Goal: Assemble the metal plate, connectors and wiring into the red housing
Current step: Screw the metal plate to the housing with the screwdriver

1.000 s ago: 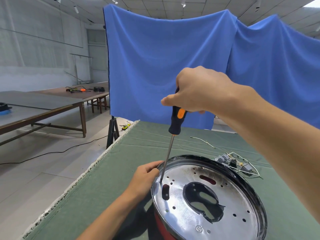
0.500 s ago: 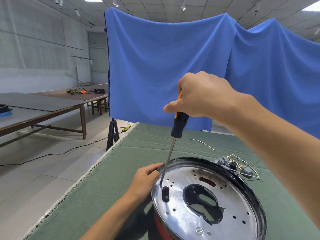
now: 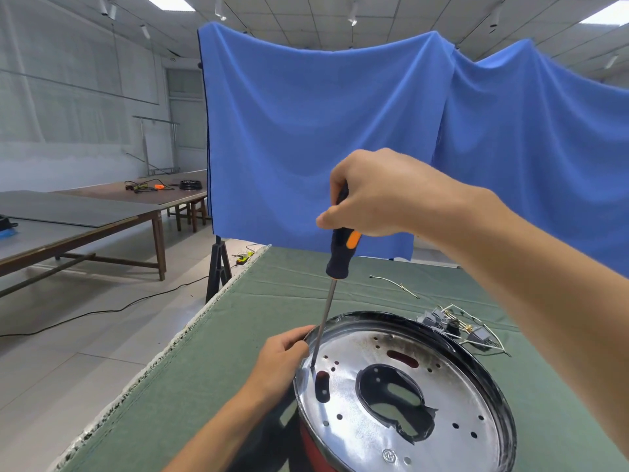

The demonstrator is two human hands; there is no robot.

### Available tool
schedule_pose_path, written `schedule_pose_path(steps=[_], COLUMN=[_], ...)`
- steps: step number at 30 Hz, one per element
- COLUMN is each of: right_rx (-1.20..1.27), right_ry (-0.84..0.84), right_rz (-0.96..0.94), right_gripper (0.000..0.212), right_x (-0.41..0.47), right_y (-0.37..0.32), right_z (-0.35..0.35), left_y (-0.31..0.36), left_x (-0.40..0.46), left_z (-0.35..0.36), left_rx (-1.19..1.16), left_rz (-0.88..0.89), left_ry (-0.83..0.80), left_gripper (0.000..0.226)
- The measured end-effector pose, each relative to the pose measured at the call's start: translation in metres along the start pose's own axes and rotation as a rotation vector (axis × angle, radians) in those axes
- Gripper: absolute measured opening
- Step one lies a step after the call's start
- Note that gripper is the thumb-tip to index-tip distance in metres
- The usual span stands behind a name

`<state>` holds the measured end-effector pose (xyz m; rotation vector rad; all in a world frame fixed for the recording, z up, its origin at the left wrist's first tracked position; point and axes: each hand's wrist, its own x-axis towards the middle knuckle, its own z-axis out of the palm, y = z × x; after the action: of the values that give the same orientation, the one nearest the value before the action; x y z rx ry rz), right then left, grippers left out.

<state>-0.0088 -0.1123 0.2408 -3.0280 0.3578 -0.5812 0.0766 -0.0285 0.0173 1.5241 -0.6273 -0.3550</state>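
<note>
- Our right hand (image 3: 381,192) is wrapped around the handle of the screwdriver (image 3: 335,277), with the shaft running steeply down to a point near the left edge of the metal plate (image 3: 401,400).
- Our left hand (image 3: 277,364) grips the near-left rim with curled fingers, steadying the assembly.
- The plate lies in the red housing (image 3: 311,446), only a sliver of which shows at the bottom edge. It sits at the near end of the table (image 3: 211,362).
- We judge this to be the fastening step, with a screw being driven by the dark slot. The screw head itself is too small to make out.
- Next we'd expect to hold the driver in line with the hole while turning and keep the rim braced. Then we'd move on to another hole.
- The connectors and wiring (image 3: 459,330) lie loose on the table just beyond the housing, not yet fitted, and a single wire (image 3: 394,286) lies farther back.
- A blue cloth (image 3: 340,148) hangs behind the table.
</note>
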Motion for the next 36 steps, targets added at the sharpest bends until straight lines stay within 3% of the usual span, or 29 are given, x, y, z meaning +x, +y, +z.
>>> schedule_pose_path(steps=[2, 6, 10, 15, 17, 20, 24, 27, 30, 34, 36], right_rx=[-0.076, 0.057, -0.136, 0.111, 0.008, -0.145, 0.08, 0.07, -0.069, 0.054, 0.134], right_ry=[0.043, -0.144, 0.033, -0.237, -0.153, 0.009, -0.155, -0.07, 0.051, -0.098, -0.095], right_rz=[0.013, 0.028, 0.036, 0.049, 0.013, 0.051, 0.069, 0.045, 0.073, 0.074, 0.05], right_gripper=[0.024, 0.018, 0.033, 0.024, 0.018, 0.032, 0.017, 0.016, 0.032, 0.023, 0.019], right_x=[-0.002, -0.003, 0.0, -0.003, -0.003, -0.001, -0.001, -0.001, 0.001, 0.002, 0.003], right_y=[-0.002, -0.006, -0.002, 0.003, 0.004, 0.007, 0.007, 0.01, 0.012, 0.012, 0.013], right_z=[-0.001, -0.006, -0.004, -0.01, -0.009, -0.004, -0.004, -0.003, 0.0, 0.002, 0.003], left_y=[0.0, 0.0, -0.003, -0.003, -0.002, -0.003, -0.006, -0.006, -0.004, -0.002, -0.002], left_x=[0.0, -0.001, 0.001, 0.001, 0.001, 0.0, 0.001, 0.002, 0.0, 0.0, 0.001], left_z=[0.001, 0.001, 0.001, 0.001, 0.001, 0.001, 0.001, 0.0, 0.001, 0.0, 0.0], left_rx=[-0.008, -0.02, -0.025, -0.016, -0.002, -0.001, -0.02, -0.013, -0.005, 0.005, 0.013], left_rz=[-0.005, 0.003, -0.002, 0.003, 0.001, -0.013, -0.022, -0.018, -0.01, 0.005, 0.016], left_ry=[0.003, -0.001, 0.006, 0.012, 0.012, 0.02, 0.026, 0.027, 0.02, 0.012, 0.013], left_gripper=[0.059, 0.062, 0.059, 0.054, 0.051, 0.049, 0.048, 0.049, 0.054, 0.052, 0.05])
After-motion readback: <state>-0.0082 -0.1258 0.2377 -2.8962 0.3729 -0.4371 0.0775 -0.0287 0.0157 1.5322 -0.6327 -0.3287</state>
